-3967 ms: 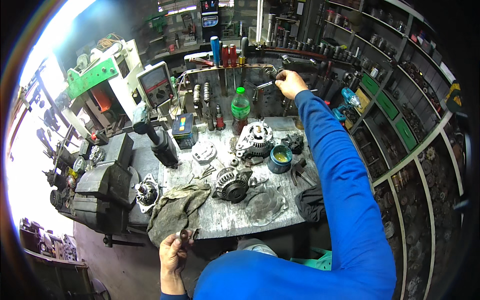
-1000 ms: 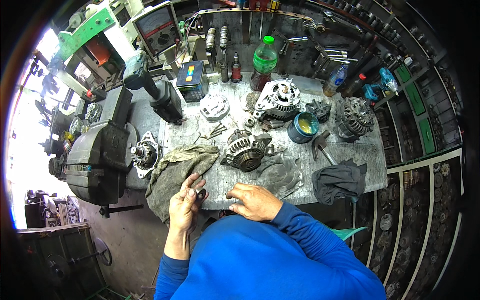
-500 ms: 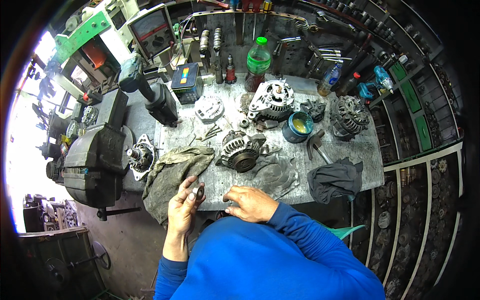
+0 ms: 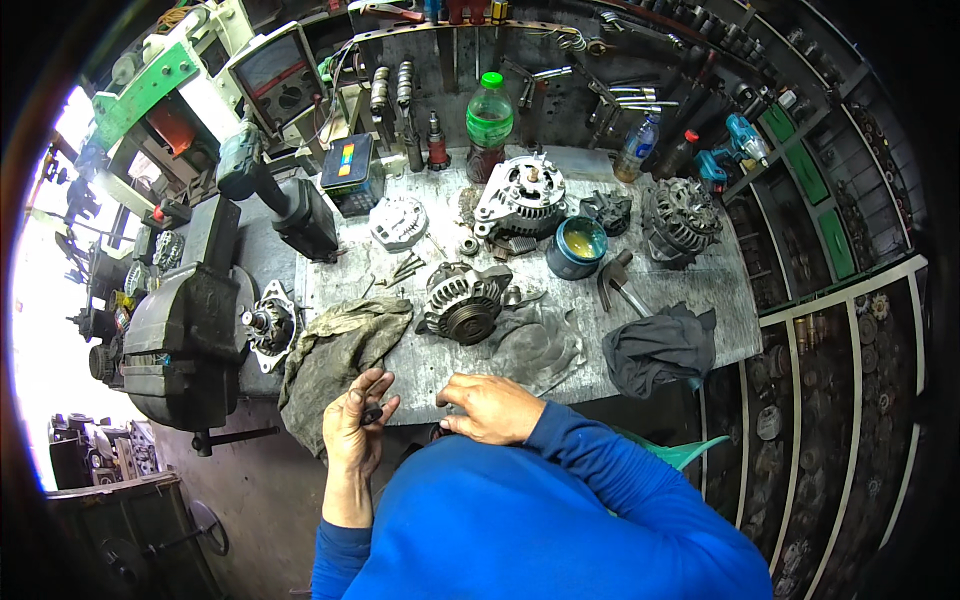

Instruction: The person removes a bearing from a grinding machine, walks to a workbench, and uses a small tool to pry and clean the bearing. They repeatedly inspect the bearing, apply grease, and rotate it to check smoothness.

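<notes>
Presently, the pulley alternator [image 4: 465, 303] rests on the table [image 4: 418, 368]. The left hand [image 4: 352, 428] is positioned in front and to the left of the pulley alternator, its fingers pinching a small dark cylindrical part [image 4: 372, 414]. The right hand [image 4: 492, 408] is directly in front of the pulley alternator, with fingers curled; whether they grip anything cannot be determined. A stained cloth [image 4: 345, 345] lies to the left of the pulley alternator, partly draped over the table edge. Behind and to the right of the pulley alternator are a silver alternator [image 4: 522, 202] and an open blue jar [image 4: 575, 260] containing a yellowish substance. A hammer [image 4: 622, 285] and a crumpled dark cloth [image 4: 660, 350] lie farther right of the pulley alternator.
</notes>
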Action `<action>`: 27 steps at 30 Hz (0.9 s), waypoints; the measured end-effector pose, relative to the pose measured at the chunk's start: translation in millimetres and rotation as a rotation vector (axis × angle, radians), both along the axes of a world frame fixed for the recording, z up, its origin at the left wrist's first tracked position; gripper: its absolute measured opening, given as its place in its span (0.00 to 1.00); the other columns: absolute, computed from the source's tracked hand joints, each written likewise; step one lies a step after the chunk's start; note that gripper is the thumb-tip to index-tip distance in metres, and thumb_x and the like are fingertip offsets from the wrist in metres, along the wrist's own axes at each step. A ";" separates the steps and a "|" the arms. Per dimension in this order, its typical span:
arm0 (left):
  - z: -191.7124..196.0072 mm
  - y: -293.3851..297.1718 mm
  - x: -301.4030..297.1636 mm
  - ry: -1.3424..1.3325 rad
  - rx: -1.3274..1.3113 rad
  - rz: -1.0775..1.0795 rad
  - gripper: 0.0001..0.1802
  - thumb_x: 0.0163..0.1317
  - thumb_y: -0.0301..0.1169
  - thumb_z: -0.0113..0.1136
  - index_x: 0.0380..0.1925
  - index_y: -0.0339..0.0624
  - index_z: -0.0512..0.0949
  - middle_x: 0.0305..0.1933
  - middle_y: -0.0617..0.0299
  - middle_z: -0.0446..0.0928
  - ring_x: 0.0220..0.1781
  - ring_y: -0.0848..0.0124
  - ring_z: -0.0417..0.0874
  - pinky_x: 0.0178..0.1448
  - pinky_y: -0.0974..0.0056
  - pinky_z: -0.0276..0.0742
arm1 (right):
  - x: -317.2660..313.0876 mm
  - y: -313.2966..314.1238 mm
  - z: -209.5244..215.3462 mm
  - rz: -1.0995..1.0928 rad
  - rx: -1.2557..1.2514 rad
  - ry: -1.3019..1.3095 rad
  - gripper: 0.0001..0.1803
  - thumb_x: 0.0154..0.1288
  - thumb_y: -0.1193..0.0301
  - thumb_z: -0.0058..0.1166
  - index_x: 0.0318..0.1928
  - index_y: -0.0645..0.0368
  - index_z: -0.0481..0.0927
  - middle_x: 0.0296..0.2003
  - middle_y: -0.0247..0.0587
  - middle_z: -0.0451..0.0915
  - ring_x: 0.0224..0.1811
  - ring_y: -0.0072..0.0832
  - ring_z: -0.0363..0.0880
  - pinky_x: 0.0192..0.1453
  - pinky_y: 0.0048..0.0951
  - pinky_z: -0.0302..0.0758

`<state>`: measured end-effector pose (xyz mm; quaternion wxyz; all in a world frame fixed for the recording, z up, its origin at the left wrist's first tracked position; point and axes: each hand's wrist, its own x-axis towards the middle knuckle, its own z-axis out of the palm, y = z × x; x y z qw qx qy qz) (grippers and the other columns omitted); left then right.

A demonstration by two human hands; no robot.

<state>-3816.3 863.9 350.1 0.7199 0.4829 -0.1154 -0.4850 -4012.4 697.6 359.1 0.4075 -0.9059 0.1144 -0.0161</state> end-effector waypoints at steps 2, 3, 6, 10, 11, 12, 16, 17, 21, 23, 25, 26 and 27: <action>-6.0 3.0 3.1 0.009 -0.019 -0.023 0.29 0.66 0.53 0.68 0.51 0.37 0.81 0.60 0.57 0.80 0.68 0.57 0.78 0.63 0.45 0.80 | 0.2 0.4 -0.8 0.003 0.001 -0.002 0.21 0.69 0.57 0.60 0.50 0.63 0.80 0.44 0.52 0.80 0.52 0.50 0.81 0.57 0.48 0.77; -9.3 4.6 4.6 0.014 -0.030 -0.033 0.28 0.66 0.54 0.68 0.48 0.38 0.82 0.60 0.57 0.80 0.67 0.58 0.78 0.62 0.45 0.80 | 0.2 0.5 -1.3 0.003 0.003 0.003 0.21 0.69 0.57 0.60 0.50 0.63 0.80 0.44 0.52 0.80 0.52 0.50 0.81 0.57 0.48 0.77; -17.0 8.5 8.2 0.076 -0.087 0.024 0.23 0.66 0.53 0.68 0.40 0.42 0.83 0.55 0.58 0.82 0.61 0.61 0.81 0.60 0.45 0.78 | 0.3 0.5 -2.8 0.006 0.000 0.001 0.21 0.69 0.57 0.60 0.50 0.63 0.80 0.44 0.52 0.80 0.52 0.50 0.81 0.57 0.48 0.77; -15.9 8.1 7.8 0.096 -0.027 0.066 0.19 0.67 0.49 0.69 0.36 0.44 0.83 0.46 0.59 0.84 0.56 0.62 0.83 0.58 0.45 0.78 | 0.3 -0.5 -2.7 0.008 0.018 0.022 0.21 0.70 0.57 0.60 0.49 0.63 0.80 0.43 0.51 0.80 0.51 0.50 0.81 0.57 0.48 0.77; -13.8 7.3 5.9 0.057 0.057 0.072 0.18 0.67 0.48 0.69 0.36 0.43 0.83 0.44 0.59 0.84 0.56 0.62 0.84 0.59 0.45 0.78 | 0.2 -0.7 -2.2 0.010 0.014 0.014 0.21 0.70 0.57 0.60 0.50 0.62 0.80 0.44 0.51 0.80 0.51 0.50 0.81 0.56 0.47 0.77; -11.4 6.1 3.9 0.016 0.135 0.072 0.18 0.67 0.47 0.70 0.36 0.43 0.83 0.43 0.60 0.84 0.55 0.61 0.84 0.59 0.45 0.78 | 0.3 -1.0 -1.8 0.016 0.012 0.027 0.21 0.70 0.56 0.60 0.51 0.61 0.80 0.45 0.50 0.80 0.52 0.50 0.81 0.56 0.47 0.77; -1.2 -0.3 -2.9 0.030 0.160 -0.013 0.16 0.65 0.35 0.73 0.46 0.35 0.84 0.55 0.53 0.84 0.59 0.65 0.84 0.59 0.57 0.82 | -0.3 -0.9 -0.4 0.020 0.005 0.041 0.21 0.71 0.56 0.60 0.52 0.61 0.80 0.44 0.50 0.80 0.51 0.49 0.81 0.55 0.46 0.78; 0.3 -1.5 -4.5 0.021 0.158 -0.031 0.17 0.64 0.34 0.73 0.48 0.34 0.84 0.57 0.53 0.84 0.60 0.65 0.83 0.60 0.58 0.81 | -0.5 -0.7 -0.4 0.015 0.009 0.032 0.21 0.71 0.56 0.60 0.52 0.61 0.80 0.44 0.50 0.80 0.51 0.49 0.81 0.55 0.46 0.78; 1.8 -2.8 -5.4 -0.015 0.154 -0.070 0.19 0.65 0.37 0.72 0.47 0.33 0.84 0.64 0.51 0.80 0.68 0.60 0.79 0.64 0.55 0.80 | -0.5 -0.1 -0.7 0.011 0.008 0.019 0.21 0.71 0.56 0.60 0.52 0.61 0.80 0.44 0.50 0.80 0.50 0.50 0.81 0.54 0.46 0.78; -0.4 -2.9 -4.2 -0.069 0.193 -0.105 0.17 0.65 0.36 0.72 0.45 0.32 0.85 0.67 0.50 0.78 0.69 0.59 0.78 0.64 0.54 0.80 | -0.3 -0.4 -0.6 0.013 0.015 0.020 0.21 0.71 0.56 0.60 0.51 0.62 0.80 0.44 0.51 0.80 0.51 0.50 0.81 0.55 0.46 0.78; -3.1 -3.0 -3.1 -0.123 0.178 -0.153 0.16 0.66 0.35 0.71 0.44 0.31 0.85 0.71 0.49 0.74 0.70 0.59 0.76 0.65 0.55 0.79 | -0.3 -0.7 -0.3 0.014 0.030 0.029 0.22 0.70 0.56 0.60 0.50 0.64 0.81 0.45 0.52 0.80 0.52 0.50 0.81 0.57 0.47 0.77; -4.0 -2.6 -3.2 -0.150 0.154 -0.181 0.16 0.66 0.35 0.71 0.43 0.31 0.85 0.72 0.48 0.72 0.71 0.59 0.76 0.65 0.55 0.79 | -0.6 -0.7 -0.1 0.015 0.031 0.020 0.22 0.71 0.56 0.60 0.51 0.63 0.80 0.45 0.51 0.80 0.51 0.50 0.81 0.57 0.46 0.77; -4.6 -2.5 -3.0 -0.184 0.126 -0.210 0.16 0.66 0.35 0.71 0.43 0.31 0.85 0.74 0.48 0.70 0.71 0.59 0.75 0.65 0.55 0.79 | -0.6 -0.7 0.1 0.016 0.030 0.009 0.21 0.71 0.56 0.59 0.52 0.62 0.80 0.45 0.51 0.80 0.51 0.50 0.81 0.56 0.46 0.78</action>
